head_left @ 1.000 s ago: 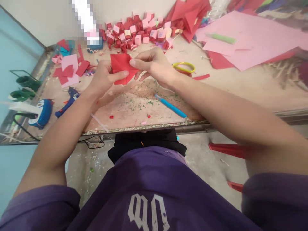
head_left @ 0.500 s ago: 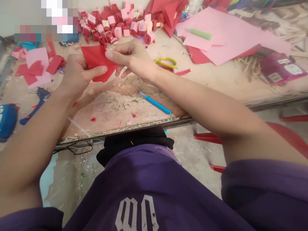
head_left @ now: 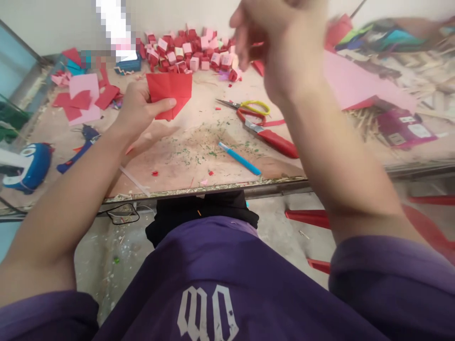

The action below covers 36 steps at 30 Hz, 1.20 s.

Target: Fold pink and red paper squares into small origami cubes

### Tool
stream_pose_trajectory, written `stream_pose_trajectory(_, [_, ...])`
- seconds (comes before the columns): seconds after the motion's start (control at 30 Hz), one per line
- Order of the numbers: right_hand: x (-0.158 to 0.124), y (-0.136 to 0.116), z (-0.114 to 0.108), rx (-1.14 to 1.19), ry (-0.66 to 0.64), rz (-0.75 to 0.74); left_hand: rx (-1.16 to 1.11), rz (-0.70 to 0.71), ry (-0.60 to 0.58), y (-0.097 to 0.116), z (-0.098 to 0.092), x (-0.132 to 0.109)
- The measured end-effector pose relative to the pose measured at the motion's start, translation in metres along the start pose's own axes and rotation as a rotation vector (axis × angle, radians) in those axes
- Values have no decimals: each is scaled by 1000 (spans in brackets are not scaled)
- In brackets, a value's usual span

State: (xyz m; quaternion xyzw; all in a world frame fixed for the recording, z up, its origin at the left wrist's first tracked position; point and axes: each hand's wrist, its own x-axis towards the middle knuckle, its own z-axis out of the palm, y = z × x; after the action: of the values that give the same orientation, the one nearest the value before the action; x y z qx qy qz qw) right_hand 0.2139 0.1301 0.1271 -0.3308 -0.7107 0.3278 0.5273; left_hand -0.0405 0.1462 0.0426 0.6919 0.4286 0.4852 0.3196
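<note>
My left hand (head_left: 142, 106) pinches a folded red paper (head_left: 168, 90) between thumb and fingers, its thumb across the lower part. The paper has crease lines and a slanted lower right edge. Raised at the top, right of centre, my right hand (head_left: 273, 38) is blurred and partly cut off by the frame edge; its fingers are smeared. Below it on the table lie scissors (head_left: 254, 108) with yellow and red handles and a red-handled cutting tool (head_left: 277, 142). A blue pen (head_left: 240, 158) rests near the table's front edge.
Many small red and pink paper pieces (head_left: 194, 49) are heaped at the back. Pink sheets (head_left: 359, 85), sticks and a purple packet (head_left: 405, 128) lie to the right. Red and pink scraps (head_left: 83, 97) and a blue glue gun (head_left: 80, 154) are at left.
My right hand has let go of the red paper and moved up and right. My left hand still holds the paper. The view has shifted, and the red-handled tool now shows.
</note>
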Motion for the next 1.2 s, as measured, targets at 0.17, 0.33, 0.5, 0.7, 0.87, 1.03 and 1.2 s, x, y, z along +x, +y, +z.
stream_pose_trajectory(0.17, [-88, -45, -29, -48, -493, -89, 10, -5, 25, 11, 3, -2])
stream_pose_trajectory(0.33, [-202, 14, -28, -45, -1056, 407, 46, -13, 24, 14, 3, -2])
stream_pose_trajectory(0.5, [-287, 92, -13, -317, -780, 586, 53, -28, 72, 18, 7, -3])
stream_pose_trajectory(0.7, [-314, 108, -3, -486, -758, 494, 63, -41, 98, 20, 10, -7])
stream_pose_trajectory(0.87, [-314, 111, 0, -495, -774, 476, 46, -9, 95, 4, 6, -4])
stream_pose_trajectory(1.03, [-319, 118, -5, -245, -521, 679, 41, 8, 58, 0, 5, -2])
stream_pose_trajectory(1.2, [-322, 120, -20, 3, -237, 922, 31, -30, 127, 8, 7, -4])
